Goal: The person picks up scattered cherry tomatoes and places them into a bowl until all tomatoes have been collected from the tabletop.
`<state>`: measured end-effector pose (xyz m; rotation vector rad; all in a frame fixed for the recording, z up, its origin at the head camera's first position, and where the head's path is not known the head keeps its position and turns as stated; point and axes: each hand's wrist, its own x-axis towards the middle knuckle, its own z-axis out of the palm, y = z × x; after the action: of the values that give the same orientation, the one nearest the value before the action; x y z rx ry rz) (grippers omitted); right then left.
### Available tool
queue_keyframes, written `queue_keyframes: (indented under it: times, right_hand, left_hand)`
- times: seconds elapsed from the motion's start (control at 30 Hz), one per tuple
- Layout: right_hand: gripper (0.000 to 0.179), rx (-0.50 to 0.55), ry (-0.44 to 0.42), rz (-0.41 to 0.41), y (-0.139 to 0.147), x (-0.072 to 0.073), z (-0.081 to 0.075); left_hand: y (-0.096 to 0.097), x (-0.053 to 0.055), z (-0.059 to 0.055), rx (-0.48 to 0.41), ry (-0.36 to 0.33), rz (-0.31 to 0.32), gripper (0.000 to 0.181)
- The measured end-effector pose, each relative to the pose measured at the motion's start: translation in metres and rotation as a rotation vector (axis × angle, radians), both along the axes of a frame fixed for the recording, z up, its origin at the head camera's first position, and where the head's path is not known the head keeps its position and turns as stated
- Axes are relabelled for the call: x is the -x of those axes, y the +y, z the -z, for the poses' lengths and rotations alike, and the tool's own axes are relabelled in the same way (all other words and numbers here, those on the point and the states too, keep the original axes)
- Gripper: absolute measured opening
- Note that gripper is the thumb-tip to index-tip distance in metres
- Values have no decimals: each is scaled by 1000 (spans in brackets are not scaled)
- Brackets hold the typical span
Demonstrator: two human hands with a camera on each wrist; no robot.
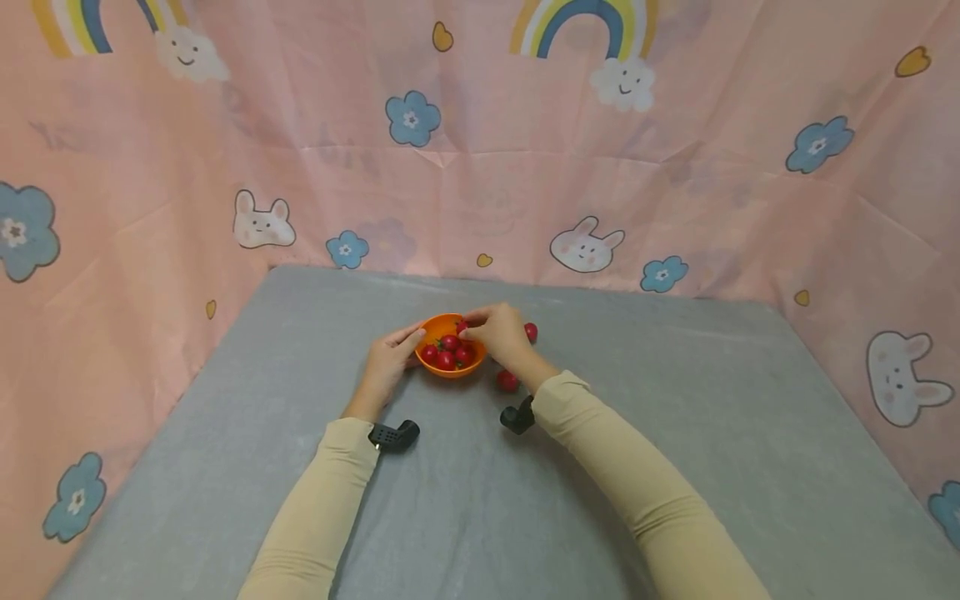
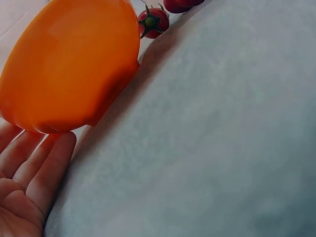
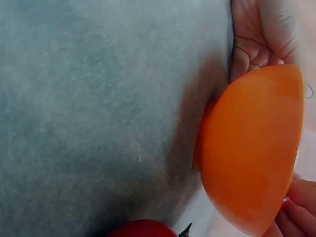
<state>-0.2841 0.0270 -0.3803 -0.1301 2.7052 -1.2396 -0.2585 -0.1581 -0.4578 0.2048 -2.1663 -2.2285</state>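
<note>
An orange bowl (image 1: 450, 374) with several small red tomatoes (image 1: 446, 360) in it stands on the table, between both hands. My left hand (image 1: 387, 360) holds the bowl's left side, thumb at the rim and fingers against the outer wall. In the left wrist view, its fingertips (image 2: 64, 143) touch the bowl's underside. Over the right rim, my right hand (image 1: 501, 333) pinches a small tomato (image 1: 462, 326) between thumb and fingers, inside the bowl's far right part. From the right wrist view, the bowl (image 3: 252, 143) hides most of that tomato.
One loose tomato (image 1: 507, 381) lies under the right wrist, and another tomato (image 1: 531, 332) lies beyond the right hand. Grey cloth covers the table (image 1: 465, 500). A pink patterned curtain (image 1: 480, 192) hangs behind and along the sides.
</note>
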Motion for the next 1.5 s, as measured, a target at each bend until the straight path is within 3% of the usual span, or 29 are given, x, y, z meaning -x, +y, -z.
queue_keyframes:
  times: [0.33,0.5,0.97,1.13,1.23,1.37,1.5]
  right_hand:
    - [30,-227,154,-128,-5,-2,6]
    - [31,-255,190,-147,-6,-2,8]
    - [30,-177,190,-140,-3,-2,10]
    - [31,-112,140,-88,2,-1,9]
    - [31,-81,177,-77,8,0,8]
    - [32,-15,223,-53,19,3,9]
    - [35,125,176,14,31,9,11]
  left_hand:
    - [1,-1,-1,-1,-5,1,42]
    - [0,1,0,-1,-8,1,41]
    - [0,0,1,13,-3,-5,41]
    - [-1,0,1,2,-1,4,42]
    - [-1,0,1,-6,2,1,41]
    - [-2,-1,0,-3,4,4,41]
    - [-2,0,1,-2,1,8,42]
